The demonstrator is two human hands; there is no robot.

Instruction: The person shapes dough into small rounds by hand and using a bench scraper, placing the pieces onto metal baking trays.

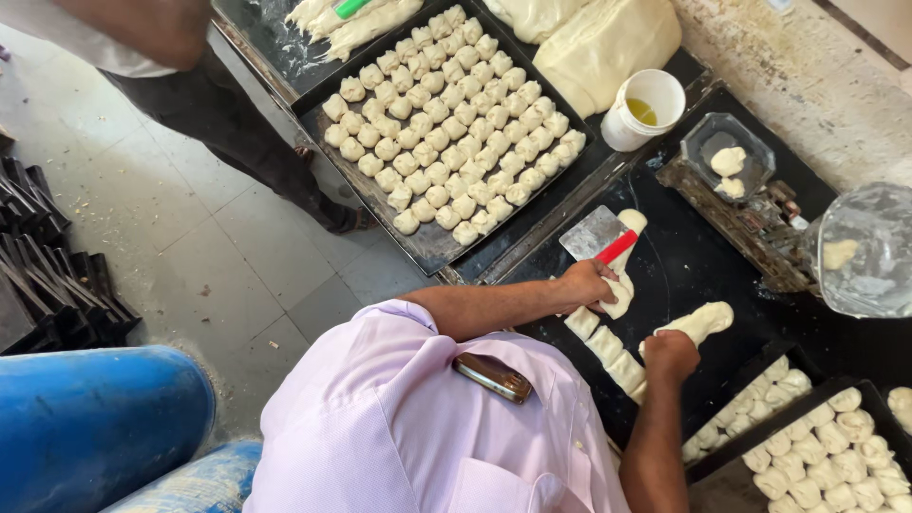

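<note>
My left hand (584,285) grips a dough scraper (598,237) with a red handle and a flat metal blade, resting over a strip of pale dough on the black worktop (684,256). Beside it, my right hand (670,353) is closed on the end of a thick dough roll (705,320). Between my hands lies a short row of cut dough pieces (608,347). My pink shirt fills the lower middle, with a phone (491,376) in its pocket.
A dark tray (418,242) of several dough pieces lies at the top. Nearby are a white cup of oil (644,109), a scale (727,161), a large dough mass (598,43) and filled trays (817,456). Another person (218,104) stands top left; a blue barrel (95,418) is bottom left.
</note>
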